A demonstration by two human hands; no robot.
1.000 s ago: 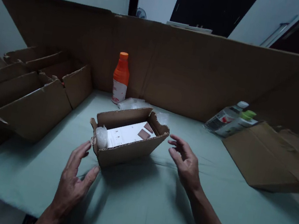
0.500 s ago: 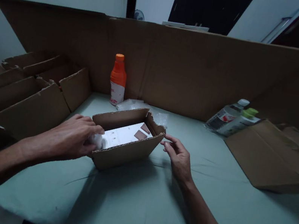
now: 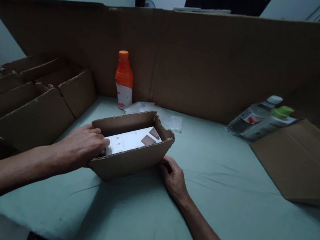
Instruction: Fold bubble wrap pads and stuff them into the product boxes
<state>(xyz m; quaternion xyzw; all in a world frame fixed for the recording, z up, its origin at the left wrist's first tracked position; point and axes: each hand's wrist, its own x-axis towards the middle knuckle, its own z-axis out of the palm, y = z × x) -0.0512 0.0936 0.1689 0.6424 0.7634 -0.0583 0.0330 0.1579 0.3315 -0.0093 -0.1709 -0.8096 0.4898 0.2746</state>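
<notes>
A small open cardboard box point(image 3: 128, 162) sits on the pale green table cloth in front of me. Inside it lies a white carton point(image 3: 132, 140) with brown patches on its lid. My left hand point(image 3: 79, 149) reaches over the box's left end, its fingers curled down inside beside the white carton; what they press on is hidden. My right hand point(image 3: 173, 177) rests against the box's lower right corner, fingers tucked at its base, gripping the box.
An orange-capped bottle point(image 3: 123, 81) stands at the back against a tall cardboard wall point(image 3: 218, 64). Clear plastic bags point(image 3: 172, 120) lie behind the box. Torn cardboard boxes point(image 3: 28, 98) crowd the left. Two bottles point(image 3: 259, 116) lean on flat cardboard point(image 3: 303, 160) at right.
My left hand came from the table's front to the box's left end and pushed its fingers inside. My right hand dropped from beside the box to its lower right corner.
</notes>
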